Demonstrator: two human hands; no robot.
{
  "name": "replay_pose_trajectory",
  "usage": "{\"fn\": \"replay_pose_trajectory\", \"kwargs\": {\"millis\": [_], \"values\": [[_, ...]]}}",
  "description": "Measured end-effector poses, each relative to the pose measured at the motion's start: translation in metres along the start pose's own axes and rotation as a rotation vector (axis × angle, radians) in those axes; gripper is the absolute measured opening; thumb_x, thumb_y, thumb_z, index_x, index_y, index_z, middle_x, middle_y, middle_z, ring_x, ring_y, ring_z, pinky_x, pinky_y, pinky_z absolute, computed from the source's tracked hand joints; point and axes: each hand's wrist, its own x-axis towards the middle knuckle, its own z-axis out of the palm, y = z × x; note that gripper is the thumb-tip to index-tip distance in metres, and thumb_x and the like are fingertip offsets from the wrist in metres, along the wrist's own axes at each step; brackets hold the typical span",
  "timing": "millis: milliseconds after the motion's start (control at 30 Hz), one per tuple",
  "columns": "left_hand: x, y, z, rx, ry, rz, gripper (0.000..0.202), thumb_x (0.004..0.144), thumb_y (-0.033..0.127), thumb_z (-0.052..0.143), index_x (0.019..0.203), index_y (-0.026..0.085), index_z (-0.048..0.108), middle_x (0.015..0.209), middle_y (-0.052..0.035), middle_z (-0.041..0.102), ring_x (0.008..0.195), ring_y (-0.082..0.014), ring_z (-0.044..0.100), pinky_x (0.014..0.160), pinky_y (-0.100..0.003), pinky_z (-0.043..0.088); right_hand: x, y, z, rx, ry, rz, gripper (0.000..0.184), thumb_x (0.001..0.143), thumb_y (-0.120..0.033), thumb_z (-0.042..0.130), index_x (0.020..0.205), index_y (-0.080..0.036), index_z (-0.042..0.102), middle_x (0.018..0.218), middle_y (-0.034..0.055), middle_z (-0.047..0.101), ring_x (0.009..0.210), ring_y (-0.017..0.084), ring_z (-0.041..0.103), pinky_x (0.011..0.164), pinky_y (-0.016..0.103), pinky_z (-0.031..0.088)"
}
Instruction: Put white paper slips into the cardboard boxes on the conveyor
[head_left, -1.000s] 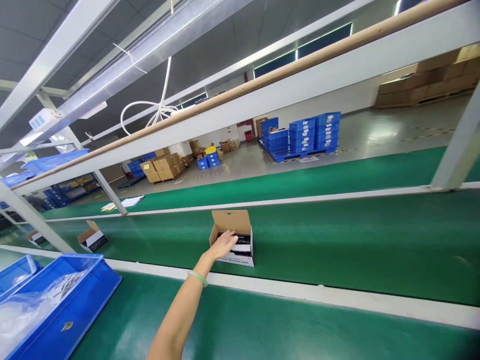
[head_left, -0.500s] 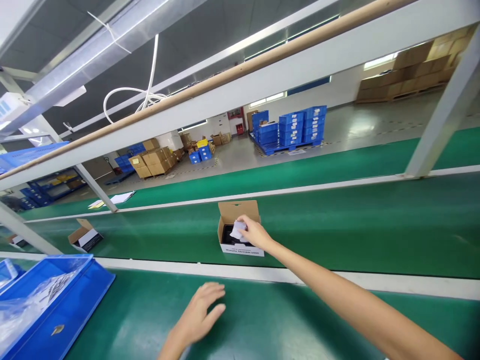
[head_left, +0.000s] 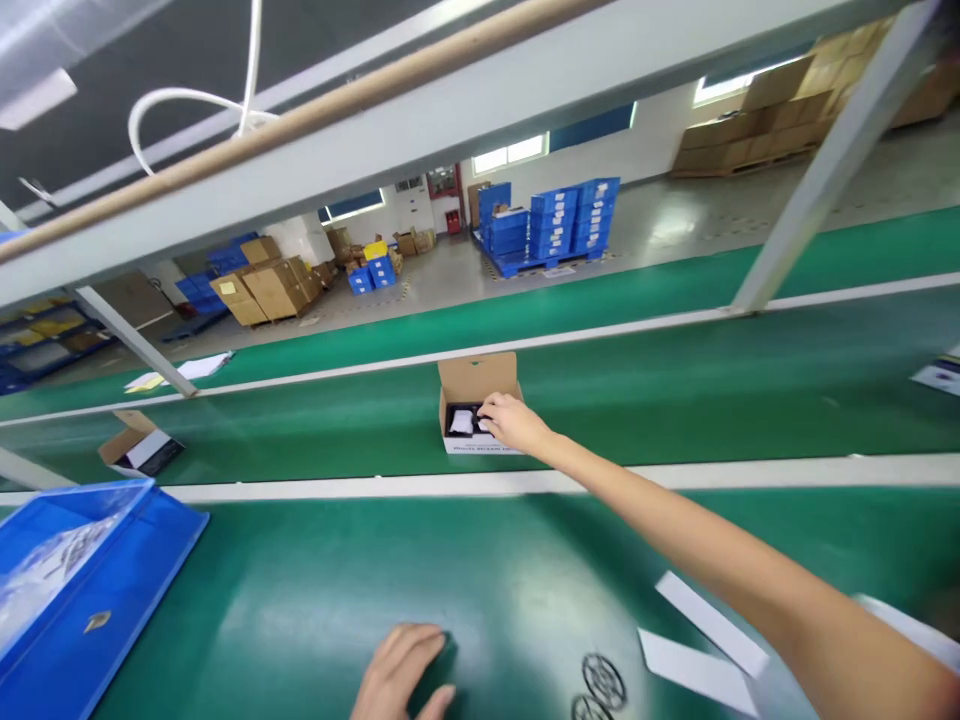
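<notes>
On the green conveyor belt stands a small cardboard box [head_left: 480, 376] with its lid up and a black insert inside. My right hand [head_left: 513, 422] reaches into its right half. The fingers are bent down and drawn together over a small white piece, mostly covered by them. A white packet [head_left: 461, 422] lies in the left part of the insert, beside my fingertips. My left hand [head_left: 401, 672] is low over the near green worktop, with its thumb apart from the loosely curved fingers and nothing in it.
A blue bin [head_left: 142, 590] with clear plastic bags stands at the left. White strips [head_left: 712, 625] and black ring-shaped parts [head_left: 604, 682] lie on the worktop at right. Another open box [head_left: 141, 445] sits on the belt to the left. A metal post [head_left: 832, 160] rises behind the belt.
The white packet that was in my right hand now lies in the box, and the hand is over the right half. My left hand has drawn back lower. The view has shifted down and right.
</notes>
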Motion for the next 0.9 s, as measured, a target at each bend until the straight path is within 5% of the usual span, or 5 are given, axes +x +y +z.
{"fn": "replay_pose_trajectory", "kwargs": {"millis": [200,367,567,733,900], "values": [[0.066,0.069,0.037,-0.043,-0.351,-0.012,0.054,0.083,0.018,0.066,0.132,0.020,0.046,0.123,-0.0115,0.056,0.111,-0.0274,0.053,0.098,-0.045,0.046,-0.170,0.022,-0.040,0.070,-0.214,-0.129,0.012,0.090,-0.012,0.058,0.099,-0.017,0.065,0.095,0.0079,0.062,0.089,0.026,0.058,0.080,0.034,0.045],[0.088,0.090,0.063,-0.041,-0.499,0.016,0.064,0.072,0.026,0.079,0.128,0.017,0.049,0.120,-0.0123,0.053,0.106,-0.0297,0.052,0.092,-0.043,0.047,-0.281,0.003,-0.036,-0.019,-0.402,0.047,0.017,0.083,-0.011,0.067,0.099,-0.016,0.063,0.099,0.0102,0.060,0.091,0.029,0.058,0.076,0.036,0.048],[0.074,0.102,0.071,-0.131,-0.440,-0.074,0.008,0.085,0.011,0.058,0.090,0.016,0.062,0.095,-0.0078,0.059,0.091,-0.0240,0.055,0.082,-0.035,0.045,-0.312,-0.013,-0.007,-0.035,-0.236,0.249,0.016,0.084,-0.007,0.061,0.098,-0.015,0.057,0.104,0.0135,0.055,0.097,0.029,0.053,0.083,0.039,0.047],[0.058,0.111,0.070,-0.535,-0.211,-0.280,0.021,0.089,0.030,0.052,0.076,0.017,0.062,0.083,-0.0070,0.059,0.080,-0.0220,0.055,0.074,-0.033,0.044,-0.317,-0.019,-0.011,0.169,-0.173,0.438,0.014,0.086,-0.008,0.061,0.093,-0.016,0.052,0.089,0.0084,0.059,0.086,0.027,0.056,0.071,0.034,0.043],[0.054,0.144,0.079,-1.220,-0.084,-0.546,0.033,0.081,0.045,0.066,0.099,0.018,0.072,0.124,-0.0127,0.058,0.117,-0.0290,0.050,0.095,-0.035,0.042,-0.324,-0.067,-0.024,0.638,-0.051,0.411,0.005,0.088,-0.016,0.057,0.085,-0.019,0.054,0.073,-0.0011,0.059,0.064,0.018,0.056,0.057,0.025,0.037]]}}
